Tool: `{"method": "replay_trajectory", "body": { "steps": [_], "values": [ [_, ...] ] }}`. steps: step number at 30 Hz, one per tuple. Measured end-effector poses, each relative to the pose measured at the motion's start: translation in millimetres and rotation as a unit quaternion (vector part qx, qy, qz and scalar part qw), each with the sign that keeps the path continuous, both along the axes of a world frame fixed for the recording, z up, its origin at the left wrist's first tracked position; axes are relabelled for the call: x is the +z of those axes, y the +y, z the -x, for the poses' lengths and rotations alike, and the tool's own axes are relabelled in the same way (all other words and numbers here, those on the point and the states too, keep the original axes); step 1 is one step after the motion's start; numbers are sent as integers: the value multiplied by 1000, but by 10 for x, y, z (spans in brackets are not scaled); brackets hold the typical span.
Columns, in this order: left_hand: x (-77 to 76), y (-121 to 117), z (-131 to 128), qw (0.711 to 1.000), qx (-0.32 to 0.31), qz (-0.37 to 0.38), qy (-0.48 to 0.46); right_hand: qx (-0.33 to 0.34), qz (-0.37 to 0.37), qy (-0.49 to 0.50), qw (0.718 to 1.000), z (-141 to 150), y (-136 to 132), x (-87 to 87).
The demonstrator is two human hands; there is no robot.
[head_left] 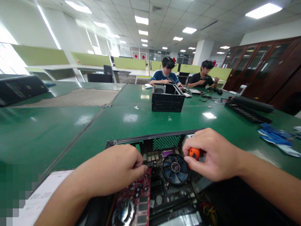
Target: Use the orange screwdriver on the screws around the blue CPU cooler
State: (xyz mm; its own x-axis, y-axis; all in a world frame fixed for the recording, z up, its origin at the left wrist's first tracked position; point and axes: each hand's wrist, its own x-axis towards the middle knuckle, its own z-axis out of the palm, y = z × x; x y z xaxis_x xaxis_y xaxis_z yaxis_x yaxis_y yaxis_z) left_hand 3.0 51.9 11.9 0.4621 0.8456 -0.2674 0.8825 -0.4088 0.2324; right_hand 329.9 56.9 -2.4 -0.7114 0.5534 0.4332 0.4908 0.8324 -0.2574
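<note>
An open computer case [145, 138] lies in front of me on the green table [70, 125]. Inside it I see a motherboard with a blue CPU fan [175, 168] and a red graphics card [134, 197]. My left hand [113, 169] is closed, its fingers pressed on the top edge of the red card near the case's rear wall. My right hand [211, 153] is closed round an orange-handled screwdriver [194, 153], held just right of the fan.
A second black open case [167, 102] stands mid-table. Two people sit at the far side, working. Black case panels [246, 110] lie at right, blue gloves [274, 138] near the right edge, white paper [44, 197] at lower left, and small screws [169, 118] lie scattered.
</note>
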Motion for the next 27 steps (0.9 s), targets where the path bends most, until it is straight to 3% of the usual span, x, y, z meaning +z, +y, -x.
{"method": "replay_trajectory", "body": {
  "steps": [7, 18, 27],
  "values": [
    [17, -8, -20, 1000, 4, 1, 11, 4, 6, -3, 1000, 7, 17, 21],
    [-1, -9, -2, 1000, 1, 4, -4, 85, -64, 126, 986, 54, -74, 81],
    [2, -7, -11, 1000, 7, 4, 23, 124, -47, 114, 985, 103, 0, -20]
  ]
}}
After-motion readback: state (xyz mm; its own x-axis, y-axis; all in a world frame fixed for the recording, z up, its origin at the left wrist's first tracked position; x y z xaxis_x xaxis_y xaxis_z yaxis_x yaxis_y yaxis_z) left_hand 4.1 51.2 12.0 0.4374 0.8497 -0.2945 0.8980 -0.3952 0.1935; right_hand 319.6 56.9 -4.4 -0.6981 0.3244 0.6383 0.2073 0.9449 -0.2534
